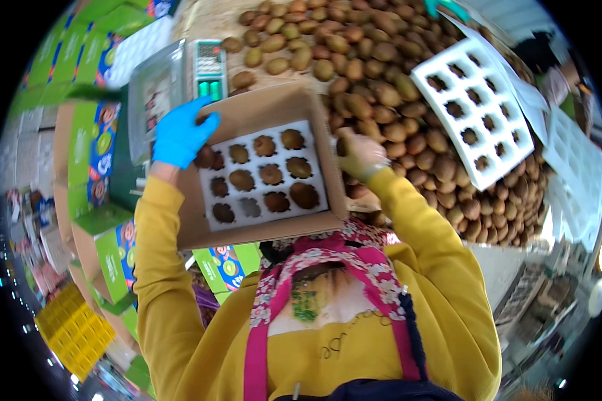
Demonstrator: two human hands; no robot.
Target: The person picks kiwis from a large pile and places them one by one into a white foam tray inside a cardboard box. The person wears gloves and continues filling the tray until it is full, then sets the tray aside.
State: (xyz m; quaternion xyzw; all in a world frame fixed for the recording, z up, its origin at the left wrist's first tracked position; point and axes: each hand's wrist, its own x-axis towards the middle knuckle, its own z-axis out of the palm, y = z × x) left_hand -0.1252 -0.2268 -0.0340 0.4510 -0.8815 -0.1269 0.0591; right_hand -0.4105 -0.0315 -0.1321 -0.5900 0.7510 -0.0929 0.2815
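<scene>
In front of me stands an open cardboard box [261, 233], tilted a little. Inside it lies a white foam tray [253, 165] with brown kiwifruit [271, 174] in most of its cells; one cell [250, 207] in the front row shows a pale bottom. My left hand [183, 133], in a blue glove, is over the box's left wall, its fingers curled around a kiwifruit [201, 119]. Another kiwifruit [204, 157] shows just below that hand. Outside the right wall, my right hand [365, 153], in a pale glove, closes on a dark kiwifruit [342, 147] beside the loose pile.
Loose kiwifruit [381, 95] cover the table behind and to the right. A white foam tray [474, 108] lies on them. A scale [210, 70] and a clear plastic container [155, 95] stand behind the box. Green printed cartons [85, 135] are stacked left. Another person's arm [562, 82] shows far right.
</scene>
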